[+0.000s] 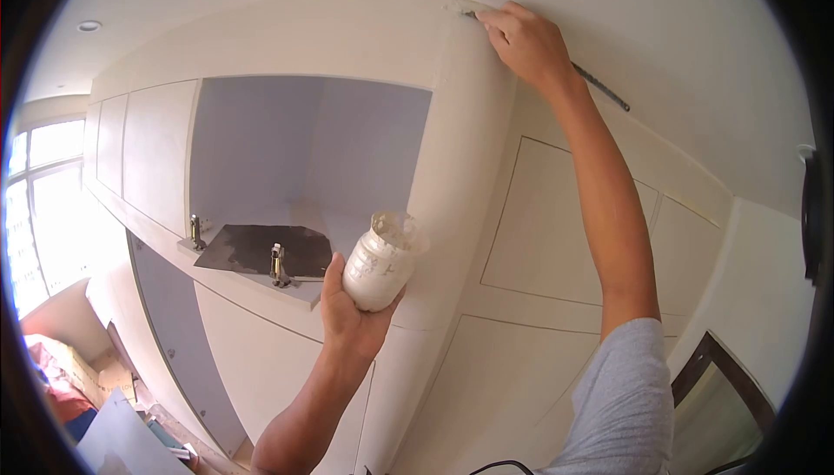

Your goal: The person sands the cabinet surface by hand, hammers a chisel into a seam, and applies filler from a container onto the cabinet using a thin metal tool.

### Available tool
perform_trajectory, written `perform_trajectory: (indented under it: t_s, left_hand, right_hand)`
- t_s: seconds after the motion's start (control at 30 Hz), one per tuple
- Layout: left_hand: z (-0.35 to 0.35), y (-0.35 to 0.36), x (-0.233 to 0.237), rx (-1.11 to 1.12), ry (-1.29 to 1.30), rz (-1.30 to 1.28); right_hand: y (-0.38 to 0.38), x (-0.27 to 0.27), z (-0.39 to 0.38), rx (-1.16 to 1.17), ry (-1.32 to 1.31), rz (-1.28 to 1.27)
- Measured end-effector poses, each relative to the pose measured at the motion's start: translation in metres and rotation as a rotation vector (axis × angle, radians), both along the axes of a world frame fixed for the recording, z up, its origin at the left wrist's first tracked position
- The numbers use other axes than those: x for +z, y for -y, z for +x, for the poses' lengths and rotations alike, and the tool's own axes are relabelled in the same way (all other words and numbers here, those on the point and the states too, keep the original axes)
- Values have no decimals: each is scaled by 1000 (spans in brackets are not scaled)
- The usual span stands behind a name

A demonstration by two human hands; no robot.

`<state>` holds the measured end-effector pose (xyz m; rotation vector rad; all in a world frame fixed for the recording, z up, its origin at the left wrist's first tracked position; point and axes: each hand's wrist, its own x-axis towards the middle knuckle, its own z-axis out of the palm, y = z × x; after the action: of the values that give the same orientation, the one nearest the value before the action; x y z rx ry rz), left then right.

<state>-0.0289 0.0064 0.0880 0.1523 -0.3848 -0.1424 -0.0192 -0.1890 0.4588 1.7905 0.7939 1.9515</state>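
My left hand (354, 318) is wrapped round a clear plastic jar (375, 277), tilted to the right, with whitish paint or filler smeared on its wall and rim. Raised high, my right hand (527, 42) grips a slim paintbrush (604, 88) whose dark handle sticks out behind the wrist. The brush's small dark tip meets the top of the cream rounded column (473, 127), close under the ceiling. A rough whitish patch (453, 7) shows there, and my fingers hide most of the brush.
An open cabinet recess (313, 145) lies behind the jar. On its ledge are a dark sheet (252, 249) and metal hinges (278, 265). Cabinet doors (539, 223) line the right wall. Boxes and clutter (113, 379) sit below the window (56, 205). A dark frame (721, 371) stands lower right.
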Motion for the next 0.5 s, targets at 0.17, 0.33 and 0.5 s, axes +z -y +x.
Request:
perform_trajectory:
  t_s: [0.17,0.33,0.5]
  left_hand:
    - [-6,3,2,13,-6,9]
    - [-2,0,-3,5,9,21]
    - [-2,-1,-3,5,0,15]
  right_hand:
    - [-8,15,3,-8,-68,-61]
    - [2,7,-1,31,-255,-115]
    - [3,-1,-11,200,-323,-113]
